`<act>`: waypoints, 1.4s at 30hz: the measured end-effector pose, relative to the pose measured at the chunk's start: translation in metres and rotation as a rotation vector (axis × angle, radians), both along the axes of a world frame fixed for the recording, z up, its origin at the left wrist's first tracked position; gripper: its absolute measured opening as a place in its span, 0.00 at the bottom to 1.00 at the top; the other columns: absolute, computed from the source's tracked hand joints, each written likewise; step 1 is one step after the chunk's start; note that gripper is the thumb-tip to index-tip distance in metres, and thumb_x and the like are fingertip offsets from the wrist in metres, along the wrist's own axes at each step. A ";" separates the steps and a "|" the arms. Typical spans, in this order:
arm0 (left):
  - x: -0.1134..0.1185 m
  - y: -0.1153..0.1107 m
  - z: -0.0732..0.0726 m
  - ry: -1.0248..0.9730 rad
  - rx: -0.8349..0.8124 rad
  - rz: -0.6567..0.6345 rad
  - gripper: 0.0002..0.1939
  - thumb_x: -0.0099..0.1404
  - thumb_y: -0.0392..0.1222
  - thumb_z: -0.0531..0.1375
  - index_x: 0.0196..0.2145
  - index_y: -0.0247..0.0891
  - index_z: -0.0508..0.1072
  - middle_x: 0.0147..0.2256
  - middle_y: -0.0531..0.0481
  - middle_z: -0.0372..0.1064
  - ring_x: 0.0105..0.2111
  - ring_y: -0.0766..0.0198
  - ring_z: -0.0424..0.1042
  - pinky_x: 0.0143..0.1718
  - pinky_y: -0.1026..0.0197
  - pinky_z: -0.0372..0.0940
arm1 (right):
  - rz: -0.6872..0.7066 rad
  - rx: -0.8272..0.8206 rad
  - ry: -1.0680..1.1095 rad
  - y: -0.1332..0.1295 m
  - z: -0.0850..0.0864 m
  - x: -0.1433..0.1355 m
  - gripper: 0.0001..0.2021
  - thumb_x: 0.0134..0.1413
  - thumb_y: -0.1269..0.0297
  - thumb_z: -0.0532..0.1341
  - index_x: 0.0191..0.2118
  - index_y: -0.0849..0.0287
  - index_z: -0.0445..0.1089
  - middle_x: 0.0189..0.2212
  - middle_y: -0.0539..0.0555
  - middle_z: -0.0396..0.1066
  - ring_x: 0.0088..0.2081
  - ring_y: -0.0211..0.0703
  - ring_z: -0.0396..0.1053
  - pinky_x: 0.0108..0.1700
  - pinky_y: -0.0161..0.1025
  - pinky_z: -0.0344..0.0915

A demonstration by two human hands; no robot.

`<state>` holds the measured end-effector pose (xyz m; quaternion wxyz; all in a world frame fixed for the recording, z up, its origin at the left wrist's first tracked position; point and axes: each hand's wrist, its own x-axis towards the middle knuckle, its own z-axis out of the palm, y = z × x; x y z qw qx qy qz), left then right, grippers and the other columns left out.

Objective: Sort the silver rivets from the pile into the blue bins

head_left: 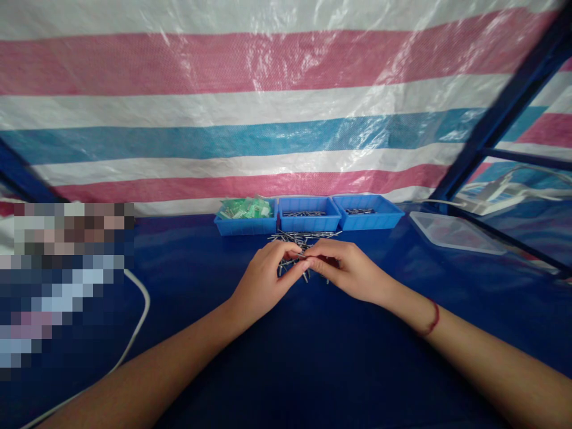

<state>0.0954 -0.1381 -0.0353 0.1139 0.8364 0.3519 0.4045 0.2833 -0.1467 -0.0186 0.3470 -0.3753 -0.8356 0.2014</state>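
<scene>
My left hand (267,273) and my right hand (355,273) meet over the middle of the blue table, fingertips touching. Both are closed in a pinch at a thin metal rod (301,255), largely covered by the fingers. Beneath and just behind them lies a loose pile of thin, silvery metal rods (308,236), pointing in many directions. What exactly these rods are is too small to make out. Behind the pile stand three blue bins in a row. Green plastic packets fill the left bin (246,226); more rods lie in the middle bin (311,224) and the right bin (374,221).
A translucent plastic lid (456,232) lies at the back right, near a white power strip (496,196). A white cable (145,298) curves along the left. Striped plastic sheeting (268,143) hangs behind, between blue frame posts. The far left is pixelated.
</scene>
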 end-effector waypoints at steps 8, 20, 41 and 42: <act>-0.001 0.001 0.001 -0.085 -0.049 -0.055 0.04 0.65 0.38 0.55 0.34 0.38 0.69 0.32 0.51 0.69 0.34 0.65 0.69 0.37 0.63 0.63 | 0.034 -0.067 0.032 -0.001 0.001 -0.003 0.11 0.60 0.61 0.54 0.34 0.60 0.72 0.28 0.51 0.70 0.30 0.36 0.66 0.32 0.34 0.61; -0.002 0.001 -0.002 -0.120 -0.038 -0.034 0.03 0.66 0.38 0.55 0.34 0.38 0.68 0.32 0.53 0.67 0.33 0.67 0.67 0.36 0.65 0.61 | -0.041 -0.061 0.015 -0.001 0.000 -0.003 0.06 0.55 0.66 0.57 0.33 0.59 0.71 0.25 0.49 0.67 0.24 0.34 0.61 0.26 0.33 0.58; -0.002 0.007 -0.004 -0.023 -0.015 0.002 0.04 0.65 0.38 0.56 0.34 0.39 0.70 0.36 0.49 0.67 0.41 0.61 0.67 0.44 0.58 0.62 | -0.173 0.135 0.097 -0.006 0.007 -0.002 0.06 0.54 0.65 0.58 0.31 0.61 0.71 0.25 0.51 0.68 0.25 0.34 0.62 0.28 0.34 0.60; -0.001 0.007 -0.005 -0.019 -0.007 0.004 0.04 0.65 0.38 0.56 0.34 0.39 0.71 0.36 0.49 0.67 0.41 0.61 0.67 0.45 0.57 0.62 | -0.154 0.175 0.061 -0.008 0.009 -0.001 0.06 0.54 0.67 0.58 0.30 0.61 0.70 0.25 0.51 0.68 0.26 0.35 0.63 0.29 0.34 0.60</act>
